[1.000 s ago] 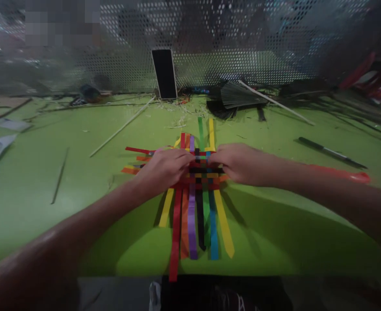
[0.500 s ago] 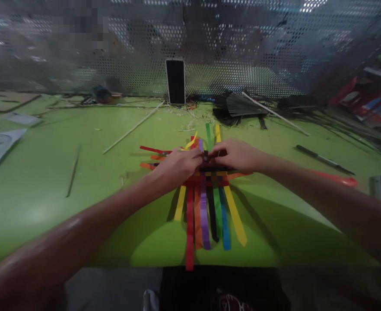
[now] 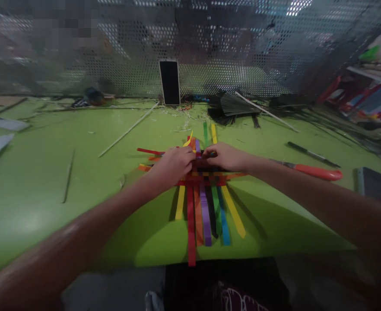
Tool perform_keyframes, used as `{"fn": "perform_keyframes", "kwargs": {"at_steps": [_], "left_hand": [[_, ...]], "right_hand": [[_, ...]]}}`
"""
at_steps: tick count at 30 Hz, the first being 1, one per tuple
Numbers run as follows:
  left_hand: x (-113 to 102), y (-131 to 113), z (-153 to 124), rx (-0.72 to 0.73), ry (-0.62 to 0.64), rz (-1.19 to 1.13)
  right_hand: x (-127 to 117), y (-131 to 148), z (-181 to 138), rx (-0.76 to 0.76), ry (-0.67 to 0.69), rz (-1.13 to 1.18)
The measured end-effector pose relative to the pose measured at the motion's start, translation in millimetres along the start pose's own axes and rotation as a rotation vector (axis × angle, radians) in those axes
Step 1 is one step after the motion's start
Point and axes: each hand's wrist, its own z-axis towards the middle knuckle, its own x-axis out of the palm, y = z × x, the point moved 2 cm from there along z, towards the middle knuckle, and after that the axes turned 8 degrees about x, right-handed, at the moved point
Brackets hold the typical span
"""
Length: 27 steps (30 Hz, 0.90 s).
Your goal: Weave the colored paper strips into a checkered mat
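1. The coloured strips [image 3: 205, 207] lie woven in the middle of the table [image 3: 80, 190], with their loose ends reaching toward its near edge.
2. The left hand [image 3: 174, 166] rests on the weave's left part, fingers curled down; whether it pinches a strip I cannot tell.
3. The right hand [image 3: 227, 156] meets it from the right, fingers bent onto the crossing strips; its grip is equally unclear.
4. An orange-handled tool [image 3: 318, 172] lies toward the right edge, and a phone [image 3: 169, 82] stands at the far edge.
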Motion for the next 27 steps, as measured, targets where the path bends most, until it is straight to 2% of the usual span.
{"fn": "perform_keyframes", "kwargs": {"at_steps": [8, 17, 21, 27], "left_hand": [[-5, -3, -1, 0.008, 0.074, -0.034], [-3, 2, -1, 0.015, 0.027, -0.025], [0, 5, -2, 0.041, -0.020, -0.014], [-1, 3, -1, 0.038, -0.015, -0.015]], "right_hand": [[12, 1, -2, 0.149, -0.132, -0.049], [6, 9, 9, 0.234, -0.056, -0.066], [5, 13, 10, 0.199, -0.036, -0.118], [1, 10, 11, 0.145, -0.009, -0.193]]}}
